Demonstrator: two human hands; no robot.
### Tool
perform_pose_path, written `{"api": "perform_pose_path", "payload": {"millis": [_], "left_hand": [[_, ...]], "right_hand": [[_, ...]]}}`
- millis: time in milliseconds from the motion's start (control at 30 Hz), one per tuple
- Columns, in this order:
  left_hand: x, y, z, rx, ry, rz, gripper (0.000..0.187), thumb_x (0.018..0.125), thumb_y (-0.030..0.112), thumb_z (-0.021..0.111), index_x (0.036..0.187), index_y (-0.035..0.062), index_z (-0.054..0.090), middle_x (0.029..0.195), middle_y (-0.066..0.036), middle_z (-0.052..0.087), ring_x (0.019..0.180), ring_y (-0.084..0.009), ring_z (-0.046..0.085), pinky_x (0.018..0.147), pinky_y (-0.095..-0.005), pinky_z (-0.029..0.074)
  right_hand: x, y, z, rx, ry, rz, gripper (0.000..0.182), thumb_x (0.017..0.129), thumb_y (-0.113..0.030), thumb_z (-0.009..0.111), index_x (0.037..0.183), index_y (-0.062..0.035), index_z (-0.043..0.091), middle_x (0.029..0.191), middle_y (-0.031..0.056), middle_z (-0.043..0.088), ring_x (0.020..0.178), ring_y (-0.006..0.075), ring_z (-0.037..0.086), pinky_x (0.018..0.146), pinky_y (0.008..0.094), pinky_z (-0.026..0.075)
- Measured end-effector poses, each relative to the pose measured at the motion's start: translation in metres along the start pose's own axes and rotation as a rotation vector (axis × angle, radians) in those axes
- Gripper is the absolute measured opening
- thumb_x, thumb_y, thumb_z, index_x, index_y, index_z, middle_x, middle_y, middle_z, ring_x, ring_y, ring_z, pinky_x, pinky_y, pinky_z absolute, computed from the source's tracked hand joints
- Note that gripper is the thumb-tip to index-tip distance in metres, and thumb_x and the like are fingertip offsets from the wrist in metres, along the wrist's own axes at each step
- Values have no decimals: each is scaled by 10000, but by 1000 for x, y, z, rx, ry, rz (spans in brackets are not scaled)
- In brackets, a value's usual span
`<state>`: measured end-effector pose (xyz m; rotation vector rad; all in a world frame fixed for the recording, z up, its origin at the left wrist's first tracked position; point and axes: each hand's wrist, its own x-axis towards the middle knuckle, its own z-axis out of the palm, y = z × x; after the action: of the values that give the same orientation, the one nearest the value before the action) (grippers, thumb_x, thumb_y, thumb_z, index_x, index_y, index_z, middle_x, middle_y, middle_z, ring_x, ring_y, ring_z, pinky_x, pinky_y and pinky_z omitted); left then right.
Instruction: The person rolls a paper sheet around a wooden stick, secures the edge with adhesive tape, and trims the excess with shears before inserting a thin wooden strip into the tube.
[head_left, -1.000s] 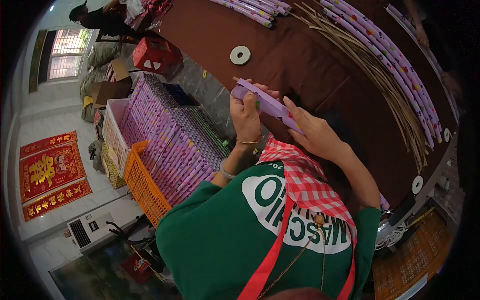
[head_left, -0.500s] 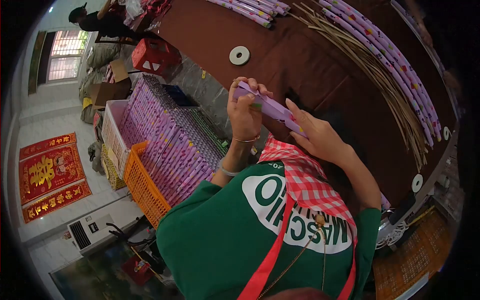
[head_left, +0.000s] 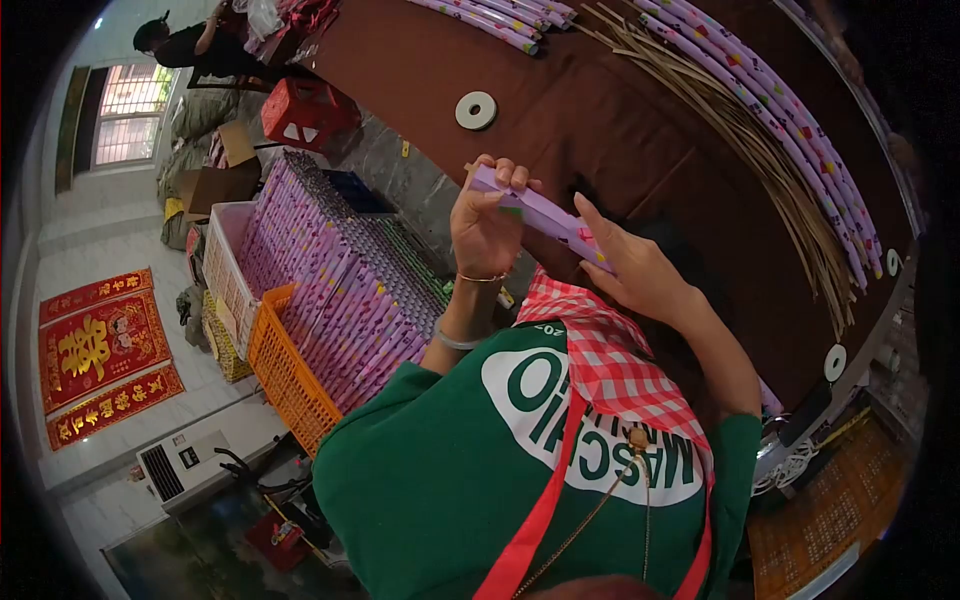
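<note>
A light purple patterned strip or tube [head_left: 545, 216] slants between my two hands in front of my chest. My left hand [head_left: 485, 222], with a bracelet at its wrist, has its fingers wrapped round the upper-left end. At the lower-right end my right hand [head_left: 640, 268] grips the strip between the thumb and extended fingers. A white ring-shaped roll [head_left: 475, 111] lies on the brown cloth above my left hand.
Purple patterned tubes [head_left: 760, 90] and thin brown strips [head_left: 740, 140] lie across the brown-covered table [head_left: 400, 60]. Stacked tubes [head_left: 330, 270] stand left beside an orange crate [head_left: 290, 370]. A red stool [head_left: 308, 112] and another person [head_left: 190, 45] are at the upper left.
My left hand has turned slightly, and its fingers have shifted on the purple strip. My right hand is nearly unmoved. The other person's head and arm have shifted a little.
</note>
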<state>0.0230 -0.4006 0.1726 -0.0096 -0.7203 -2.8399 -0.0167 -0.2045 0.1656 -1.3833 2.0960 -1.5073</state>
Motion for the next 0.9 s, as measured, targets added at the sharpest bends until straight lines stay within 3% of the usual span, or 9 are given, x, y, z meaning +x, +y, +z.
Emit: {"api": "perform_pose_path", "payload": {"millis": [367,633,667,733,767,800,833,867,900], "left_hand": [[-1,2,-3,-52,9,-32,334,710,12,455,1042,25,429,916,-84,446,932,-221,436,976,-404,311],[3,1,6,-39,85,-62,345,693,15,489,1030,54,427,913,-65,443,919,-211,437,953,-401,320],[4,2,6,-27,48,-64,346,690,20,491,1028,55,422,911,-62,439,910,-207,434,947,-396,318],[7,3,16,-44,65,-104,357,681,27,494,1028,53,414,912,-56,429,890,-200,430,936,-381,316],[8,2,20,22,54,-90,353,673,17,491,1014,59,413,911,-59,418,889,-195,429,934,-371,313],[12,0,20,-90,-48,-140,359,674,21,492,1022,55,409,910,-61,411,891,-193,427,933,-362,314],[11,1,19,6,48,-140,352,690,44,492,1031,59,408,905,-59,407,896,-191,426,939,-346,313],[20,7,-24,-113,-274,-209,407,811,80,456,1209,8,416,1162,-114,476,1087,-229,447,975,-375,329],[25,5,-26,-37,-381,-205,405,865,105,419,1256,6,395,1223,-135,465,1114,-237,456,977,-384,343]], "right_hand": [[-1,3,8,-307,18,-93,551,747,-10,585,1270,-36,415,1123,191,519,930,304,582,766,336,498],[-4,0,4,-485,-24,-150,533,770,-74,474,1273,-252,462,1274,263,374,789,274,579,736,346,476],[1,-10,-8,-439,-175,-72,541,774,-77,477,1277,-272,456,1290,287,348,790,268,574,727,336,471],[2,-2,-5,-619,5,-240,546,790,-188,540,1302,-315,397,1326,320,277,910,369,552,770,371,462],[8,-22,-14,-506,-137,23,678,749,-261,617,1352,-176,320,1346,315,245,951,362,537,797,376,450],[8,-15,-6,-459,22,-8,811,704,-317,663,1349,-27,268,1329,304,291,859,321,571,749,363,469],[10,-15,-3,-532,50,18,831,707,-313,659,1344,16,240,1290,292,358,714,287,587,651,353,487],[13,-8,0,-585,86,-27,748,741,-252,613,1348,-3,254,1253,274,412,583,267,577,548,341,482],[16,6,15,-749,118,-42,649,780,-185,524,1352,-21,264,1255,262,418,554,246,578,507,333,472]]}}
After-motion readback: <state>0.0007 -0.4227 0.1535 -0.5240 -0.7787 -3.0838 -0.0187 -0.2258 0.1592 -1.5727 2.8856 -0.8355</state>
